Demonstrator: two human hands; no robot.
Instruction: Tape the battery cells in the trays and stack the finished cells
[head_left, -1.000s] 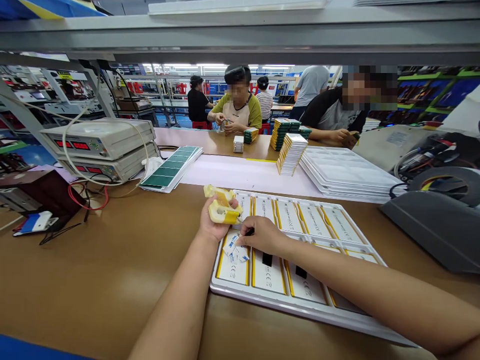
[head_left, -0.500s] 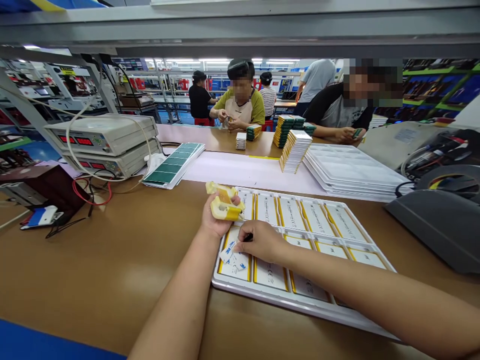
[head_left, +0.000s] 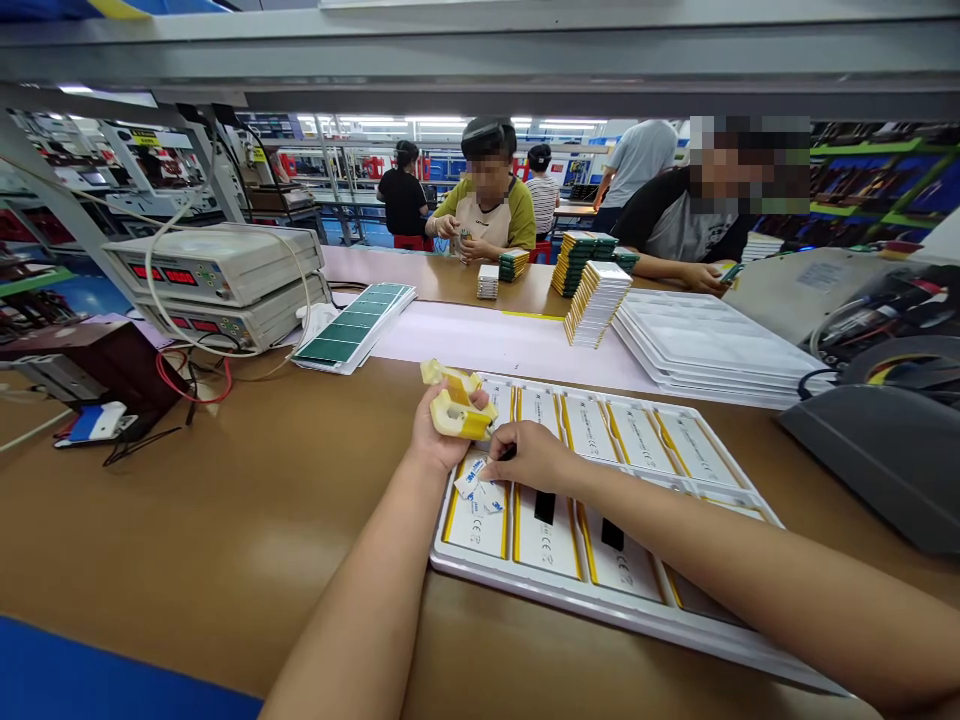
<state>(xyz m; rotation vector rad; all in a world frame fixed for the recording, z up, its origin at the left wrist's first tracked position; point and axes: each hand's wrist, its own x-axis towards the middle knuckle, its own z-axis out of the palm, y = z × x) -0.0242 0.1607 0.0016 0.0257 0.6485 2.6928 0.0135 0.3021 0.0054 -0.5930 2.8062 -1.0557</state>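
Observation:
My left hand holds a chunky yellow and cream plastic holder up over the back left of a white tray. The tray carries flat pouch batteries with yellow edges and printed labels. My right hand pinches a small black tool whose shape is mostly hidden by my fingers. Just below those fingers, white 3M adhesive strips lie on a battery. Two black tabs show on neighbouring batteries.
Stacked batteries and white trays stand beyond my tray, with green-faced sheets and bench power units to the left. A grey machine sits at right. Co-workers work across the bench.
The view has drifted slightly right. My right hand and the white strips have risen up the tray, nearer my left hand, and the black tabs show again.

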